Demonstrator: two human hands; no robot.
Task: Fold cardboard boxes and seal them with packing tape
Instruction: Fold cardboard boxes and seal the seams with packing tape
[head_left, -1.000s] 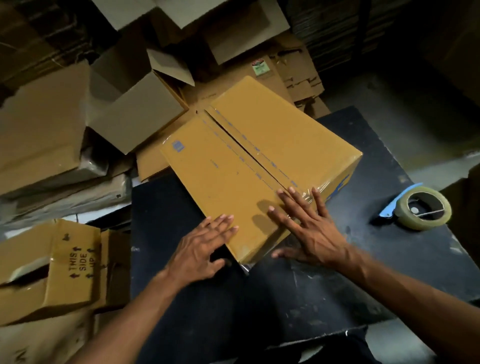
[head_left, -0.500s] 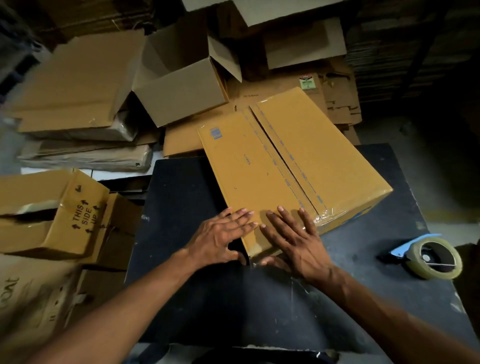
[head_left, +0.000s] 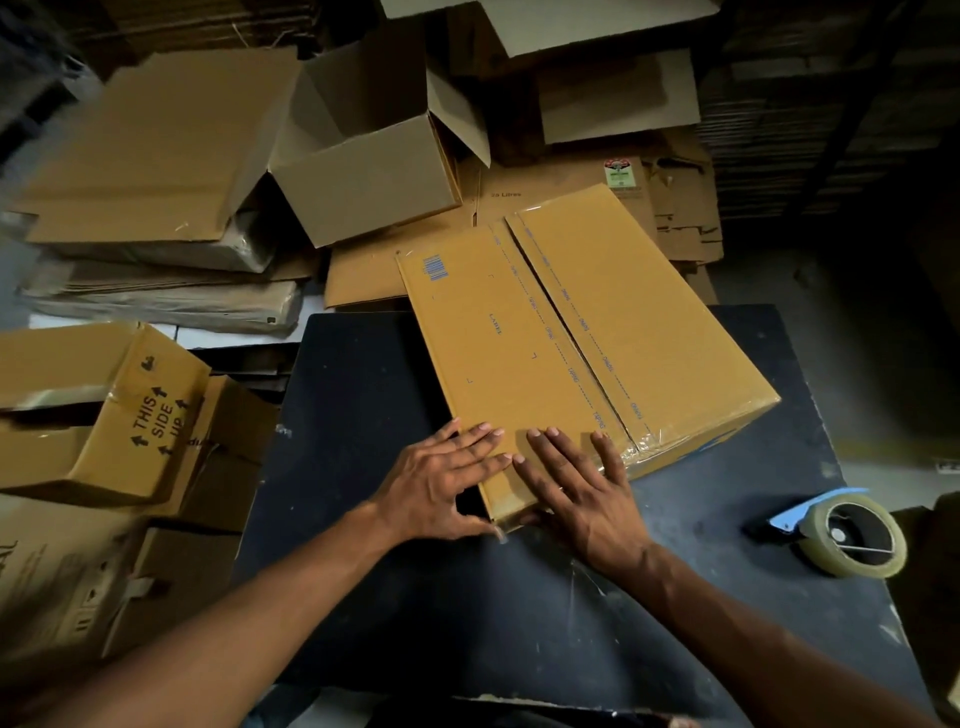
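Fingers (head_left: 485, 434) straight, spread, gripping nothing: left hand (head_left: 441, 480) flat on near corner of closed yellow-brown cardboard box (head_left: 561, 332), thumb down its side. Right hand (head_left: 576, 486) flat beside it, likely pressing tape edge down. Box sits angled on dark worktable (head_left: 363, 389). Clear tape roll with blue dispenser (head_left: 847, 532) idle, well apart at right.
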